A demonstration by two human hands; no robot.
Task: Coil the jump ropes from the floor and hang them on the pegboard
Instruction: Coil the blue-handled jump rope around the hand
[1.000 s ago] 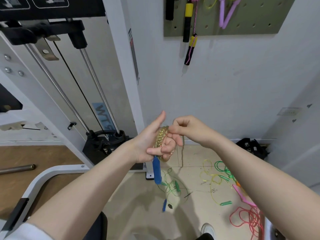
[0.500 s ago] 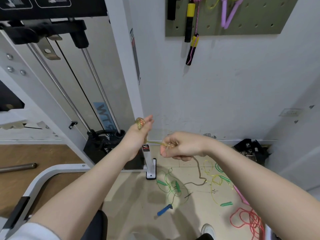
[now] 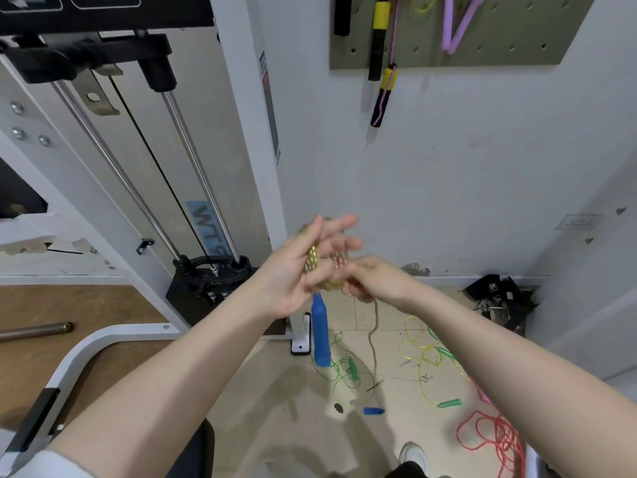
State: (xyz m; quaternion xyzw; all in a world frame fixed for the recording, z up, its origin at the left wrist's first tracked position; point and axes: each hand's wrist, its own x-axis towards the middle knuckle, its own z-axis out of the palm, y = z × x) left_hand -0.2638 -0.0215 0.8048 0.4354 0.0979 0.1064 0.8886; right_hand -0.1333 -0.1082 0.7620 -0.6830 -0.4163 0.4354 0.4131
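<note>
The left hand [image 3: 303, 267] is raised at the centre of the view with its fingers [image 3: 339, 224] straight and spread, and a gold rope [image 3: 315, 262] is wound in loops around that palm. One blue handle [image 3: 320, 334] of the rope hangs straight down from below the hand, toward 6 o'clock. Just at 3 o'clock of the coil, touching it, the right hand [image 3: 377, 279] has its fingers curled and pinches the loose strand, which drops from that fist down toward the floor [image 3: 275, 408]. The rope's other blue handle [image 3: 373, 411] lies on the floor at 6 o'clock of the hands. Around it lie more ropes: a green one [image 3: 348, 372] nearest, a yellow one [image 3: 418, 353] at 4 o'clock, and a red one [image 3: 493, 434] farther out at 5 o'clock. At 1 o'clock, high on the wall, the pegboard [image 3: 517, 46] carries a black-and-yellow-handled rope [image 3: 379, 46] and a purple-handled rope [image 3: 455, 25]. A white weight machine [image 3: 155, 150] stands at 10 o'clock.
</note>
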